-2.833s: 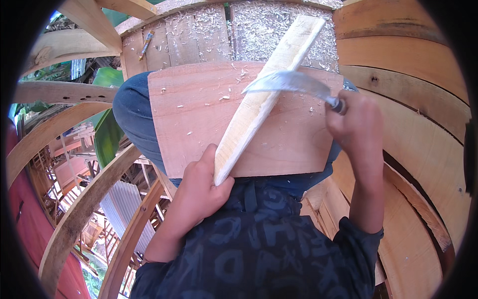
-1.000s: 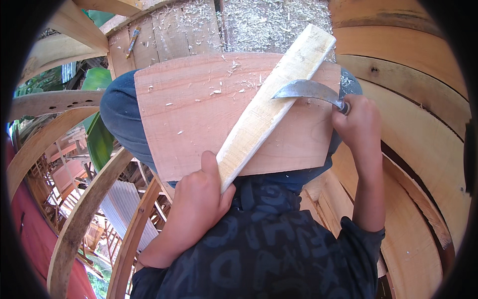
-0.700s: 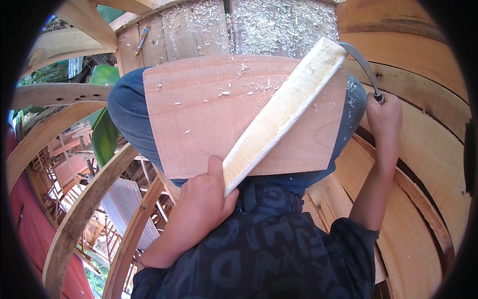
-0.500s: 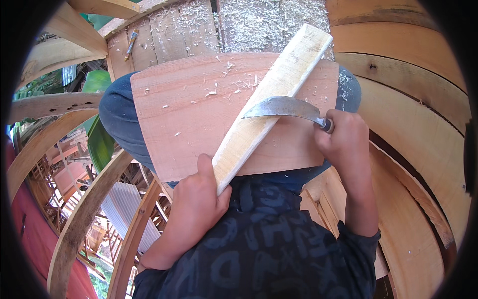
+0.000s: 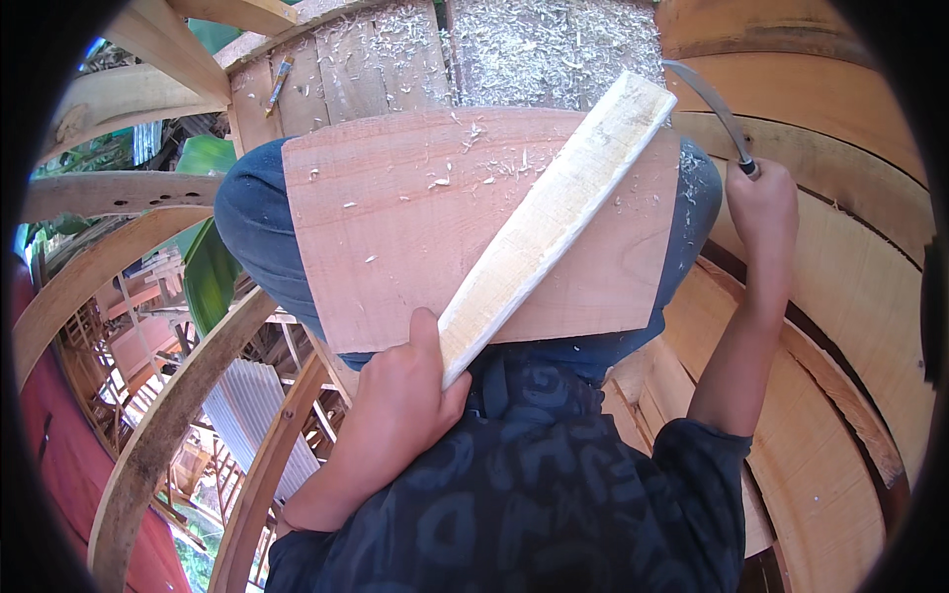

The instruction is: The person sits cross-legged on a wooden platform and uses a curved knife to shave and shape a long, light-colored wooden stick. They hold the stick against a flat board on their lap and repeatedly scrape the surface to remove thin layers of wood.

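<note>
Woodworking site, curved timber ribs (image 5: 168,435), shavings (image 5: 554,44)

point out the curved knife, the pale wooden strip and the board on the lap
curved knife (image 5: 704,99), head view, middle of the blade
pale wooden strip (image 5: 554,222), head view, middle of its face
board (image 5: 395,237), head view, bare left part

daylight, bright | soft shadows | sharp centre | rim bent, perhaps blurred

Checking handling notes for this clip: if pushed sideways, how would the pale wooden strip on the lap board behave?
The pale wooden strip looks stiff and flat-sided, so it would probably slide, not roll. Only the left hand pins its near end, so the far end might pivot across the chip-strewn board.
</note>
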A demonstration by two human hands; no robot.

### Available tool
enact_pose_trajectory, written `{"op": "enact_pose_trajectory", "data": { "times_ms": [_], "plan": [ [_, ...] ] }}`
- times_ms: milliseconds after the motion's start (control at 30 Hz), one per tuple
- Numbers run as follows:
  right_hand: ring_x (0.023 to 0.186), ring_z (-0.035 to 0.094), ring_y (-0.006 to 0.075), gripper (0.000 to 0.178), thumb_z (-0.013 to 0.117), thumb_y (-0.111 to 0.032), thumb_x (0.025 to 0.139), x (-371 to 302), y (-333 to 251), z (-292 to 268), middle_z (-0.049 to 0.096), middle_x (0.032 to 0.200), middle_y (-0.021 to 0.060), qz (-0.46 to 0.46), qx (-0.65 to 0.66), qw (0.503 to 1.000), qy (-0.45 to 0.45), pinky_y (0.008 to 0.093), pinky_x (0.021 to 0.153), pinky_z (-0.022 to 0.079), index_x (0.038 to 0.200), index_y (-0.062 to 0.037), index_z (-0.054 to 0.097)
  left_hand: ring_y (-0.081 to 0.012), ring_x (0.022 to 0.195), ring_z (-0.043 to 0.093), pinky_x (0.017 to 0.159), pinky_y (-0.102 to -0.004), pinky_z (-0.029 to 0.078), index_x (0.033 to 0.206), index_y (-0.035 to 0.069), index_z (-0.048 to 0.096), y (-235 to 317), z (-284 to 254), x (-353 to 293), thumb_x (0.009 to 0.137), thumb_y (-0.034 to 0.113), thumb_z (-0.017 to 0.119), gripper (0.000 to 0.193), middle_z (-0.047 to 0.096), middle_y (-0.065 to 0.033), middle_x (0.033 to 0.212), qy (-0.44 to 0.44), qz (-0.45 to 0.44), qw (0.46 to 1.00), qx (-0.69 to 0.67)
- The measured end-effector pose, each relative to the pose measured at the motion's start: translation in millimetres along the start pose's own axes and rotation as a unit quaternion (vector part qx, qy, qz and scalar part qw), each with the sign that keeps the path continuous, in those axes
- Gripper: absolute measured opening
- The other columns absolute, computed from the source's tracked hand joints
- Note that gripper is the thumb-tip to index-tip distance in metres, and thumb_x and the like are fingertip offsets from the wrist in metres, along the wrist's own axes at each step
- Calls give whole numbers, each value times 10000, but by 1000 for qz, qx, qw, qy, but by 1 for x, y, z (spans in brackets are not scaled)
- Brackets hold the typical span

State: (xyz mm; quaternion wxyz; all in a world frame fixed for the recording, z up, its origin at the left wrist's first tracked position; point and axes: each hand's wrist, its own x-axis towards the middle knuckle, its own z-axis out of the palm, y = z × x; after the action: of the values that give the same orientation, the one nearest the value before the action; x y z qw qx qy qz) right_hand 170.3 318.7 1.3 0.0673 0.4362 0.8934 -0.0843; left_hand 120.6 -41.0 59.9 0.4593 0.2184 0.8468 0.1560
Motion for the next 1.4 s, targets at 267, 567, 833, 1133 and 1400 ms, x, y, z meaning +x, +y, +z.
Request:
{"op": "enact_pose_trajectory", "data": {
  "times_ms": [267,567,833,1133,1400],
  "plan": [
    [505,428,89,285,639,-256,945,-60,-23,15,530,565,42,-97,324,940,-53,297,486,368,951,27,604,-503,675,617,597,-540,483,1019,-35,428,4,-7,10,865,225,687,397,615,-296,707,10,3,999,-51],
    [433,412,50,227,616,-239,979,-105,-63,24,453,562,-25,81,691,692,-192,230,395,322,948,-25,548,-447,714,638,642,-501,509,982,-2,436,22,-21,30,815,216,725,398,619,-257,735,14,161,987,-9],
    [422,426,118,443,701,-393,910,-96,-26,19,474,518,3,-136,479,850,-172,309,412,347,722,-17,562,-464,719,623,645,-502,505,1024,-7,445,24,-27,56,766,194,724,430,614,-264,726,41,176,980,-83],
    [485,594,320,526,719,-507,832,-87,-28,7,533,500,121,-219,116,967,-50,395,454,431,655,-34,573,-466,686,628,639,-515,509,1068,-24,436,4,-18,48,767,204,713,468,606,-271,686,40,111,988,-95],
    [517,590,371,603,659,-578,855,-54,-8,-2,510,510,162,-36,100,994,-35,414,478,446,630,-30,542,-455,655,630,612,-509,515,1061,-23,426,-2,-17,39,779,195,712,457,606,-252,664,35,109,992,-57]
  ]
}}
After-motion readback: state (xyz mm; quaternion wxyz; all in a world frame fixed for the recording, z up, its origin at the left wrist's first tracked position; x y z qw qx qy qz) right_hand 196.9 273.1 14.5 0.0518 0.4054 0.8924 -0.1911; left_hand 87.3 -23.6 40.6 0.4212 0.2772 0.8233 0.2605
